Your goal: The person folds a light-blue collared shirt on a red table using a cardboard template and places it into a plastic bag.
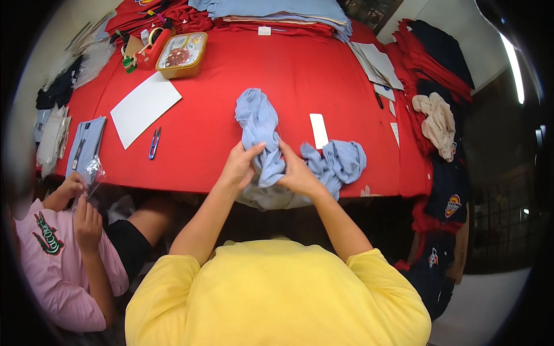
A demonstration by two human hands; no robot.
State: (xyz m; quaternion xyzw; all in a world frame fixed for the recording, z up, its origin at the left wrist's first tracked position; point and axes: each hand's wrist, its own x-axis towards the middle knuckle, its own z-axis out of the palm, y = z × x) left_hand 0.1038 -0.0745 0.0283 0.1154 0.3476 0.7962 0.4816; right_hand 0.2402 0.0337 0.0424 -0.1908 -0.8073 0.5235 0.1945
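Observation:
At the near edge of the table, a bunched light blue cloth garment (257,118) is between my two hands. My left hand (241,164) grips it from the left, with the thumb over the fabric. On the other side my right hand (300,173) holds it, thumb up along the cloth. More crumpled light blue cloth (346,160) lies just right of my right hand; whether it belongs to the same garment I cannot tell. Pale fabric (271,199) hangs over the edge below my hands. A white card strip (318,131) lies beyond the right hand.
The red-covered table (225,69) carries blue thread snips (154,143), a white sheet (144,108), a plastic tub (182,55) and a red tape dispenser (152,53). Folded blue garments (277,8) are stacked behind. Dark garments (447,184) line the right side. A co-worker (69,254) handles clear plastic at left.

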